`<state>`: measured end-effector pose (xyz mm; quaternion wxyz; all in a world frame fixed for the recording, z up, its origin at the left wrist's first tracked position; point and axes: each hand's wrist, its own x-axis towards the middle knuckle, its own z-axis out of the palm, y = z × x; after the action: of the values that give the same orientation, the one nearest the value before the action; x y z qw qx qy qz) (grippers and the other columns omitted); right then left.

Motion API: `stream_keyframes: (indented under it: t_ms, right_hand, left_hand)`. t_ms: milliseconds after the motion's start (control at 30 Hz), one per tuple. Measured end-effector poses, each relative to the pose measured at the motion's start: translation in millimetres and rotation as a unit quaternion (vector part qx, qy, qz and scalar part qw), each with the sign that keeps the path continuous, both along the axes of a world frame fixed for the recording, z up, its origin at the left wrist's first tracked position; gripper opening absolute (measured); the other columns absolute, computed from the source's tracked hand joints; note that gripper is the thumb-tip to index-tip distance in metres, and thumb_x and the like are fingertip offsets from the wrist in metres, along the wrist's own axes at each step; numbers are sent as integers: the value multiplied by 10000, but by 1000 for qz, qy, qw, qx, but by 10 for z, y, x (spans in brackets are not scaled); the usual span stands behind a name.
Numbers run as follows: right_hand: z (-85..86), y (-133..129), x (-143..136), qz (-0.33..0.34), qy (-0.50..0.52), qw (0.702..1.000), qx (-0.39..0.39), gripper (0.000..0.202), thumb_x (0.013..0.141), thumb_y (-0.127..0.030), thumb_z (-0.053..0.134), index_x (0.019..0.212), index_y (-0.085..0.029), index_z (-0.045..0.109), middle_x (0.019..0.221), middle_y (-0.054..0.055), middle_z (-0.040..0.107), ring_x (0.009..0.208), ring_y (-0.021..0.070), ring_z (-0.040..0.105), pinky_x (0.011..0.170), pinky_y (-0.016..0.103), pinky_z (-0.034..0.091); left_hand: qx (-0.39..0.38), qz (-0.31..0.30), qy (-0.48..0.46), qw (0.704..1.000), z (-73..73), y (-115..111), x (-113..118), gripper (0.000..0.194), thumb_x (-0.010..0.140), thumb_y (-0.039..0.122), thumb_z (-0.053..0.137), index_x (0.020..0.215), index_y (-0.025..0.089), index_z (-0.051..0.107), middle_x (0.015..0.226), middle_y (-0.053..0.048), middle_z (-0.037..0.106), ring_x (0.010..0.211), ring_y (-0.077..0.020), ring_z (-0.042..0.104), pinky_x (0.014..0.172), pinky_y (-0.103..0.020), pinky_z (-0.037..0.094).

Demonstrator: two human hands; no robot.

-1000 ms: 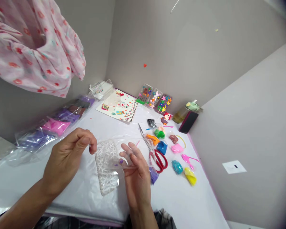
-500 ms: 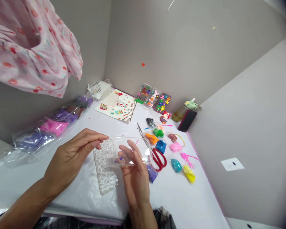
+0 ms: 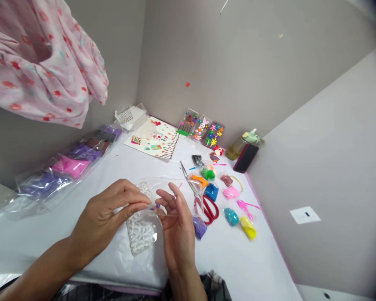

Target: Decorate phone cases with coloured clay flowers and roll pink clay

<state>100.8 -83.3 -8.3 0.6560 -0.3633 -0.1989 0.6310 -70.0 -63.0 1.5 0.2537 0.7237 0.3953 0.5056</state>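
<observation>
A clear, see-through phone case (image 3: 188, 200) is held above the table, its lower edge crossing the palm of my right hand (image 3: 178, 217). That hand's fingers are partly curled and show through the plastic. A tiny purple piece (image 3: 157, 205), perhaps clay, is by its fingertips. My left hand (image 3: 115, 209) is closed in a pinch at the left end of the case, close to the purple piece. What lies between its fingertips is too small to make out. Below, a white lattice-textured panel (image 3: 141, 238) rests on the white table (image 3: 238, 267).
Red-handled scissors (image 3: 210, 210) and clay packets, including blue (image 3: 212, 192), teal (image 3: 231, 216) and yellow (image 3: 248, 228), lie to the right. A dark phone (image 3: 246, 159) leans on a bottle (image 3: 235, 149). Decorated cases (image 3: 202, 127) stand behind, near a drawn sheet (image 3: 163, 148). Bagged packets (image 3: 70, 166) line the left.
My left hand has left the upper left corner of the case and moved down and right, toward the purple piece. The case has shifted slightly; my right hand has barely moved.
</observation>
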Motion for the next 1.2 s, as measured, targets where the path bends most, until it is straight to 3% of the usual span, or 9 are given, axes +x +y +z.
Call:
stream_keyframes:
  t_ms: [167, 367, 600, 700, 800, 867, 1033, 1133, 1200]
  right_hand:
    - [-6, 3, -3, 0, -11, 1000, 3, 349, 906, -416, 784, 1199, -225, 772, 1076, 79, 819, 885, 179, 721, 786, 289, 582]
    - [-7, -9, -16, -5, -13, 1000, 5, 341, 911, -416, 778, 1195, -228, 777, 1069, 73, 823, 929, 196, 737, 812, 301, 577]
    - [-6, -26, -47, -9, -19, 1000, 14, 349, 931, -428, 767, 1216, -228, 772, 1073, 71, 821, 954, 205, 742, 813, 316, 588]
    - [-12, -31, -47, -12, -28, 999, 14, 362, 937, -434, 762, 1234, -227, 765, 1075, 67, 814, 940, 197, 731, 812, 316, 590]
    - [-25, -37, -44, -17, -42, 999, 8, 386, 938, -451, 756, 1250, -224, 758, 1116, 75, 809, 929, 192, 728, 826, 315, 585]
    - [-38, -47, -43, -17, -60, 998, 10, 396, 950, -463, 738, 1262, -220, 750, 1134, 84, 806, 949, 198, 728, 842, 322, 581]
    - [-82, -109, -37, -17, -163, 985, 43, 435, 1027, -503, 631, 1358, -230, 703, 1251, 100, 764, 1143, 234, 696, 1000, 396, 556]
    - [-95, -131, -36, -12, -186, 981, 57, 456, 986, -442, 703, 1404, -264, 671, 1330, 87, 721, 1195, 242, 671, 1059, 430, 540]
    - [-96, -127, -38, -14, -191, 980, 53, 484, 932, -366, 774, 1400, -291, 672, 1271, 57, 729, 1167, 231, 677, 1048, 411, 542]
  left_hand:
    - [60, -35, 35, 997, -77, -18, 112, 163, 1055, 236, 600, 1106, 301, 741, 1002, 19, 772, 930, -155, 736, 844, -227, 570]
    - [86, 4, 76, 993, -190, -32, 156, 246, 1070, 277, 596, 1315, 293, 615, 1039, 5, 767, 988, -187, 708, 896, -296, 538]
    - [100, 29, 119, 987, -248, 11, 202, 320, 1084, 294, 576, 1402, 273, 549, 1062, -1, 734, 1043, -223, 619, 958, -357, 437]
    - [90, 29, 116, 989, -236, 26, 192, 264, 1069, 281, 601, 1331, 254, 579, 1053, -15, 705, 1014, -233, 607, 915, -370, 436]
    - [121, 21, 136, 983, -210, 31, 184, 101, 1064, 216, 590, 1123, 265, 656, 1008, -17, 701, 968, -239, 591, 895, -396, 418]
    - [151, 34, 154, 976, -194, 35, 186, 116, 1062, 205, 588, 1050, 273, 681, 981, -20, 713, 939, -245, 584, 890, -418, 409]
    - [182, 66, 179, 965, -194, 63, 183, 141, 1056, 211, 591, 1078, 286, 708, 961, -22, 761, 946, -265, 629, 958, -477, 424]
    - [180, 80, 178, 964, -204, 77, 163, 144, 1042, 202, 605, 1081, 292, 711, 960, -16, 766, 934, -260, 656, 1028, -506, 410]
    - [178, 91, 172, 965, -202, 77, 153, 124, 1034, 215, 621, 1064, 293, 713, 952, -9, 760, 918, -255, 664, 1056, -521, 397]
